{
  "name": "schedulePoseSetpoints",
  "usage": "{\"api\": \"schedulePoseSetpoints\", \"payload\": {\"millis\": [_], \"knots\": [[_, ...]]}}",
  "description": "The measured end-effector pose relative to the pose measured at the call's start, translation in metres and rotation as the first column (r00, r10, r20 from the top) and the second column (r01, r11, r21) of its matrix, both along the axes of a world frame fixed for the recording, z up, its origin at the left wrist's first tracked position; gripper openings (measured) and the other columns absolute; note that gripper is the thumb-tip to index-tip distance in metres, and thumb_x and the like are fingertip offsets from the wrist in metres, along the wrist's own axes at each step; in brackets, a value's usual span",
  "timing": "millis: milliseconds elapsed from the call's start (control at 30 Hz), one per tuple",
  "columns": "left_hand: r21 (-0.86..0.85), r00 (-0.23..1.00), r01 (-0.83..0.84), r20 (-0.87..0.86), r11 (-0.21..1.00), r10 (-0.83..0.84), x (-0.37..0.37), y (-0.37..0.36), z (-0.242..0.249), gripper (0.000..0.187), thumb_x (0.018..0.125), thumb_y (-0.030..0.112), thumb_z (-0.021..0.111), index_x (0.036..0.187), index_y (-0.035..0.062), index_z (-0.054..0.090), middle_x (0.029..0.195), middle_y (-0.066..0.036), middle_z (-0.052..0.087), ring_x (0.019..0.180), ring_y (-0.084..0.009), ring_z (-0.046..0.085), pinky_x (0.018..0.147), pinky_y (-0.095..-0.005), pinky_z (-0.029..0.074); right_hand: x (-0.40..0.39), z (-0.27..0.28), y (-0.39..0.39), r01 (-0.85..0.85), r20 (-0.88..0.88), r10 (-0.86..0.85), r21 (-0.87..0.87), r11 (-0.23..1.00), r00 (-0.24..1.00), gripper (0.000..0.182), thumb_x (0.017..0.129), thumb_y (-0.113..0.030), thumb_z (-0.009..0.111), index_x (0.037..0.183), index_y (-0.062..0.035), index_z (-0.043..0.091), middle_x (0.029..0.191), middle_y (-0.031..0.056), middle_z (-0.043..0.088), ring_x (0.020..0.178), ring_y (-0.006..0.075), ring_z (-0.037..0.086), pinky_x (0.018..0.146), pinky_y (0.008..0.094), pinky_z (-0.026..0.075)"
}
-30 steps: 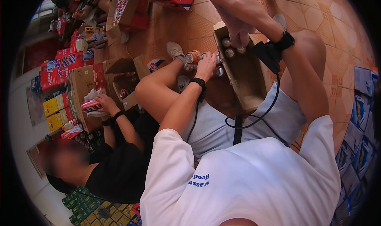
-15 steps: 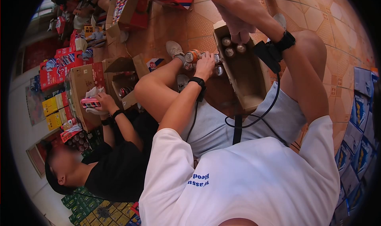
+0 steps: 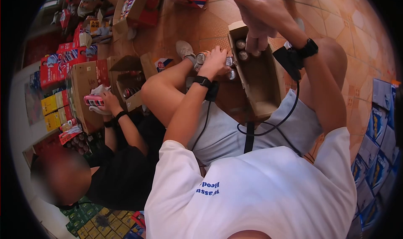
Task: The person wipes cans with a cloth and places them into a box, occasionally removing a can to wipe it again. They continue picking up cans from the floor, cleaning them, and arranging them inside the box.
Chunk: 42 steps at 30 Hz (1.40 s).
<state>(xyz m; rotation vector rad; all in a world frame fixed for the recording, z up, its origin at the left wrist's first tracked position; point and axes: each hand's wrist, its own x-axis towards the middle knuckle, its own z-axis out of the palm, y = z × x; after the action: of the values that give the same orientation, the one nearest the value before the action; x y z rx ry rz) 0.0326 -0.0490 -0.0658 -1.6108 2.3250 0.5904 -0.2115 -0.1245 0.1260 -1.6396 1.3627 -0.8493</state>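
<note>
My left hand (image 3: 215, 62) is closed around a drink can among a small group of cans on the floor, left of the long cardboard box (image 3: 266, 92). An orange can (image 3: 200, 58) with a silver end shows at its fingertips, and another can (image 3: 231, 74) stands under the wrist side. My right hand (image 3: 270, 12) is raised above the box's far end, gripping a pinkish cloth (image 3: 252, 27) that hangs down from it. Several cans (image 3: 242, 55) stand inside that far end, partly covered by the cloth.
At left, a co-worker in black holds a pink can (image 3: 93, 100) with a white cloth, beside open cardboard cartons (image 3: 128, 90). Red drink boxes (image 3: 56, 69) are stacked behind. Blue-and-white packs (image 3: 375, 125) stand at right. A black cable (image 3: 289, 109) loops across my lap.
My left hand has shifted slightly left and its fingers now cover more of the orange can. My right hand and cloth moved a little right. The co-worker's head turned.
</note>
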Motion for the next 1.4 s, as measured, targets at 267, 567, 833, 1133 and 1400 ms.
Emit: {"api": "schedulePoseSetpoints", "payload": {"millis": [267, 567, 833, 1133, 1400], "knots": [[-0.164, 0.891, -0.268, -0.418, 0.949, 0.179, 0.050, -0.034, 0.071, 0.039, 0.084, 0.024, 0.080, 0.112, -0.0005, 0.069, 0.114, -0.019, 0.067, 0.105, -0.0316, 0.069, 0.092, -0.0399, 0.055, 0.003, -0.010, -0.003, -0.030, 0.311, 0.091, -0.196, 0.980, 0.946, 0.026, 0.098, -0.027, 0.067, 0.106, -0.0020, 0.067, 0.089, 0.0011, 0.066, 0.085, 0.0118, 0.063, 0.074, 0.0320, 0.052], [-0.176, 0.866, -0.433, -0.355, 0.884, 0.353, 0.072, -0.031, 0.090, 0.034, 0.090, 0.027, 0.072, 0.110, -0.0001, 0.071, 0.106, -0.020, 0.073, 0.101, -0.0327, 0.071, 0.090, -0.0405, 0.056, 0.001, -0.014, 0.001, -0.067, 0.284, 0.005, 0.210, 0.975, 0.959, 0.048, 0.093, -0.048, 0.070, 0.105, -0.0016, 0.066, 0.085, 0.0076, 0.068, 0.074, 0.0142, 0.066, 0.067, 0.0291, 0.054], [0.131, 0.897, -0.382, -0.188, 0.915, 0.401, 0.067, -0.029, 0.082, 0.034, 0.092, 0.027, 0.068, 0.117, 0.0028, 0.071, 0.112, -0.021, 0.073, 0.108, -0.0375, 0.069, 0.095, -0.0440, 0.054, 0.021, -0.027, -0.007, -0.106, 0.248, 0.058, 0.185, 0.977, 0.967, 0.041, 0.097, -0.042, 0.070, 0.102, -0.0014, 0.064, 0.082, 0.0068, 0.068, 0.072, 0.0139, 0.068, 0.064, 0.0272, 0.055], [-0.098, 0.836, -0.503, -0.307, 0.859, 0.455, 0.086, 0.009, 0.151, 0.026, 0.093, 0.026, 0.065, 0.102, 0.0036, 0.073, 0.102, -0.020, 0.074, 0.100, -0.0373, 0.072, 0.086, -0.0474, 0.057, 0.047, -0.027, 0.002, -0.207, 0.115, 0.183, 0.254, 0.945, 0.976, 0.041, 0.100, -0.038, 0.066, 0.110, 0.0013, 0.064, 0.096, 0.0057, 0.068, 0.085, 0.0113, 0.065, 0.077, 0.0257, 0.052], [-0.336, 0.893, -0.433, -0.283, 0.836, 0.349, 0.091, 0.023, 0.142, 0.013, 0.082, 0.017, 0.068, 0.088, 0.0062, 0.071, 0.086, -0.016, 0.073, 0.084, -0.0334, 0.072, 0.076, -0.0445, 0.057, 0.067, -0.027, 0.008, -0.257, 0.045, 0.255, 0.259, 0.931, 0.966, 0.040, 0.100, -0.036, 0.067, 0.113, 0.0018, 0.064, 0.100, 0.0047, 0.069, 0.090, 0.0093, 0.063, 0.080, 0.0249, 0.050]]}}
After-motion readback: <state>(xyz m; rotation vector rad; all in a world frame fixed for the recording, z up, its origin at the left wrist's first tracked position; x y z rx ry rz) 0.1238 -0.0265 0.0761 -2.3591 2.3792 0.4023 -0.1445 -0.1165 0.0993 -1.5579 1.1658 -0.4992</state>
